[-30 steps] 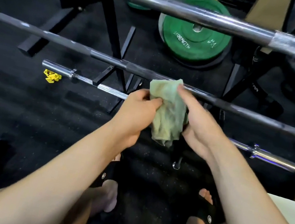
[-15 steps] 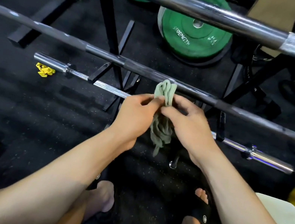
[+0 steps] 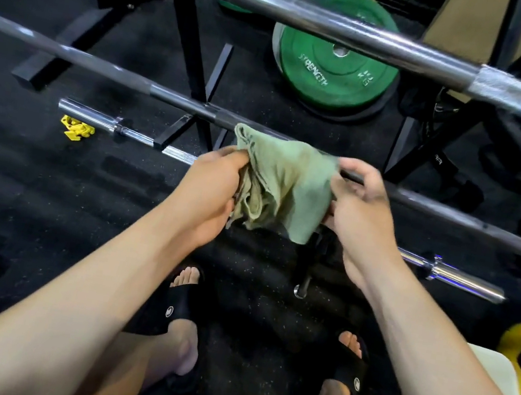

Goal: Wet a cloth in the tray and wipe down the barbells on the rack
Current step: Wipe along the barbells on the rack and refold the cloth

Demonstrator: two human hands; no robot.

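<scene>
Rumpled green cloth (image 3: pixel 284 180) before dark middle barbell (image 3: pixel 179 99)

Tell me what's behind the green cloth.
The cloth, held by the left hand and right hand, covers a stretch of the dark barbell and the chrome barbell. Both bars show on either side; the covered stretches cannot be seen.
</scene>
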